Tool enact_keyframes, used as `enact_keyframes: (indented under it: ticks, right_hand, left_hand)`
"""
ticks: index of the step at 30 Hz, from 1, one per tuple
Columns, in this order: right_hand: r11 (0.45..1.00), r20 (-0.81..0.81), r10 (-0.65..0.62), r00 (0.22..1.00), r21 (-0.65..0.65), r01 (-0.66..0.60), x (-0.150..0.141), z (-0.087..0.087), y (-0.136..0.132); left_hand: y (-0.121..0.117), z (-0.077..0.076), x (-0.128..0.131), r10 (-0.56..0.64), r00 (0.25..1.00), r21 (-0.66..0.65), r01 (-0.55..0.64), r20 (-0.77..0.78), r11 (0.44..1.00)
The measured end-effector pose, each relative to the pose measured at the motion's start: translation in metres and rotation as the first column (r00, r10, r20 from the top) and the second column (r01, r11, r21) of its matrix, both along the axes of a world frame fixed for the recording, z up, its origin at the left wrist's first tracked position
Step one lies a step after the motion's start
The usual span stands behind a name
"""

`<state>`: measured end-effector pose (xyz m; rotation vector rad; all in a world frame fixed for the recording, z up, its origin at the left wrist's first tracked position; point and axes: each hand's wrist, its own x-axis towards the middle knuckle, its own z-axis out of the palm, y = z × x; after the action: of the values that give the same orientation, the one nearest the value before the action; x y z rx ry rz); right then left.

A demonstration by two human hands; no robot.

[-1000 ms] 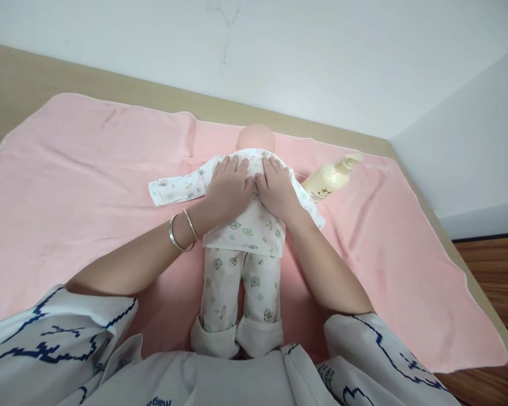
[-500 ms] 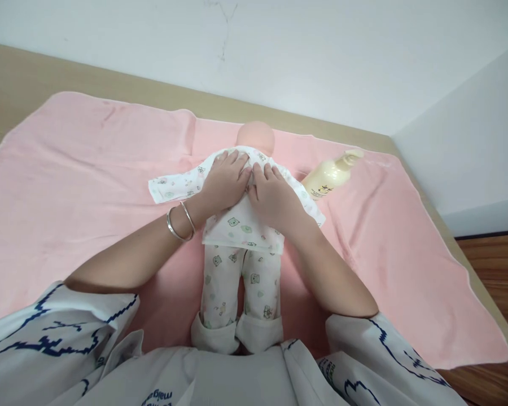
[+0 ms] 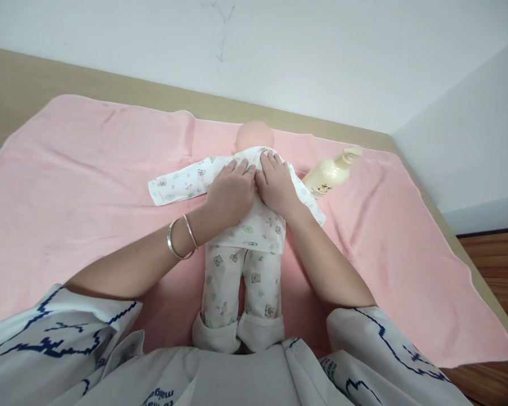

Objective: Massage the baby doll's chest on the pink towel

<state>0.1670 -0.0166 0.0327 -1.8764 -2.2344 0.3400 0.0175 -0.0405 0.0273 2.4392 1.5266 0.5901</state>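
Note:
A baby doll (image 3: 254, 135) lies stretched out with its bald, smooth head away from me; no face shows. It wears a white printed top (image 3: 254, 234) and matching trousers (image 3: 222, 282) with turned-up cuffs. My left hand (image 3: 232, 192) rests on the left of the upper body, fingers stretched toward the head. On the other side my right hand (image 3: 277, 183) lies flat on the top, its fingertips just below the neck. The thumbs nearly meet over the middle of the body. Both palms are hidden against the cloth.
A pink blanket (image 3: 88, 169) lies beneath the doll on a light wooden table (image 3: 25, 67). A cream pump bottle (image 3: 328, 173) lies on its side by the doll's right-hand sleeve. A white wall (image 3: 300, 62) stands behind, and brown wooden flooring shows at the far right.
My left hand has slid toward me and slightly right, down the doll's upper body. My right hand has moved a little up and right, nearer the neck.

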Motion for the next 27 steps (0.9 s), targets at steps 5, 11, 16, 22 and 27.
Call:
enact_keyframes:
  ticks: [5, 11, 16, 22, 27]
  right_hand:
    - [1.0, 0.093, 0.001, 0.996, 0.026, -0.003, -0.012, 0.014, -0.022]
    - [0.996, 0.254, 0.062, 0.965, 0.044, -0.075, -0.026, 0.033, -0.049]
    - [0.999, 0.024, -0.021, 0.999, 0.027, 0.02, -0.015, 0.026, -0.031]
    - [0.996, -0.053, -0.082, 0.995, 0.033, 0.084, -0.003, -0.001, -0.004]
    - [0.996, -0.08, -0.065, 0.995, 0.058, 0.07, -0.001, -0.009, -0.002]
  left_hand:
    - [0.021, -0.002, -0.011, 0.002, 0.997, -0.044, 0.001, 0.071, 0.999]
    - [0.043, -0.036, -0.016, 0.018, 0.995, 0.076, -0.025, 0.101, 0.997]
    - [0.046, -0.054, -0.014, 0.003, 0.993, 0.102, -0.015, 0.118, 0.995]
    - [0.044, -0.048, -0.011, 0.135, 0.974, 0.044, -0.145, 0.182, 0.988]
    - [0.043, -0.048, -0.009, 0.161, 0.966, 0.043, -0.173, 0.204, 0.984]
